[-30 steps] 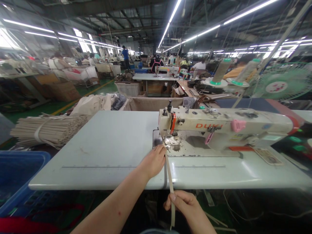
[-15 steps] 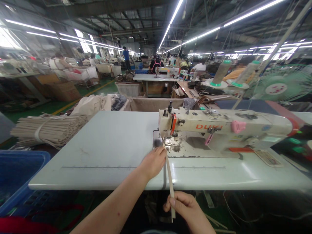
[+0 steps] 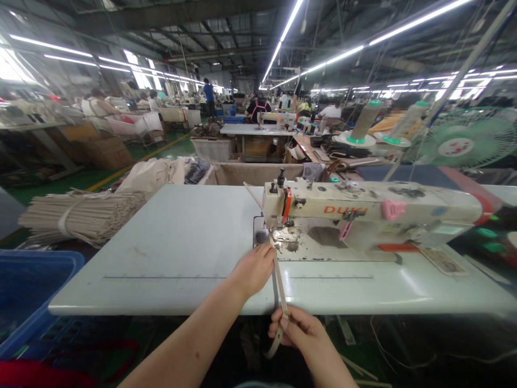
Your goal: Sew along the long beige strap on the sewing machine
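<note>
Strap (image 3: 278,280) pinched in right fingers (image 3: 284,322) below bench (image 3: 181,242) edge; left fingers (image 3: 269,252) press it flat near needle. White bench, factory hall. Machine (image 3: 363,213) reads "DUKI".

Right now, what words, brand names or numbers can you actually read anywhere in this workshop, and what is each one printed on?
"DUKI": orange letters on the front of the cream sewing machine.
Sticker on the table right of the machine: too blurred to read.
Round label at the centre of the green fan: a red pattern, no legible text.
Ruler marks along the table's front: no readable numbers.
</note>
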Demonstrator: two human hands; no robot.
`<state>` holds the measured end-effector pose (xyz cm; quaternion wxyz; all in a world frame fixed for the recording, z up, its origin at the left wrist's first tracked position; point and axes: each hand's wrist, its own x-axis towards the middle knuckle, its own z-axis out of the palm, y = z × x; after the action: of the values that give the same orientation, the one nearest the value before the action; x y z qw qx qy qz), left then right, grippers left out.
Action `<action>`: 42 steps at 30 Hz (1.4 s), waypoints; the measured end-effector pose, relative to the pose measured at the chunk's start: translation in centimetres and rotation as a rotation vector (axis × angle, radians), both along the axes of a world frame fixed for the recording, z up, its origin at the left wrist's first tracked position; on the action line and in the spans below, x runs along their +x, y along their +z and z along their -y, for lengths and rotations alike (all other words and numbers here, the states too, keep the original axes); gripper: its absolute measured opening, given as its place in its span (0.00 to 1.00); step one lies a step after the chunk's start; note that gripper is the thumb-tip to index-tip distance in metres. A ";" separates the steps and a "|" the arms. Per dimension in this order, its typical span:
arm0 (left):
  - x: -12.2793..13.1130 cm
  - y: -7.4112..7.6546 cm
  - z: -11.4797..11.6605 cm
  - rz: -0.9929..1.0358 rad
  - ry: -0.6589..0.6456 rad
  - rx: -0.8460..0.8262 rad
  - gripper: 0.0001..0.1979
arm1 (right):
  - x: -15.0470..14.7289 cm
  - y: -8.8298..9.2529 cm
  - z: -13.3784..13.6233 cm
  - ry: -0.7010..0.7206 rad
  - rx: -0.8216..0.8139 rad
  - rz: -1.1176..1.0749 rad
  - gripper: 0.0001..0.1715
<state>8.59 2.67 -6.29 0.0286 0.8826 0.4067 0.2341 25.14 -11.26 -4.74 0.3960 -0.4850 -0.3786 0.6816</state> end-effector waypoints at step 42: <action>0.1 0.1 -0.1 -0.033 -0.007 -0.006 0.13 | 0.3 0.5 0.7 0.013 0.005 0.077 0.28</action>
<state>8.72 2.79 -6.17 0.0252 0.8877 0.4048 0.2182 25.48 -11.92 -4.27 0.3780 -0.5074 -0.3982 0.6642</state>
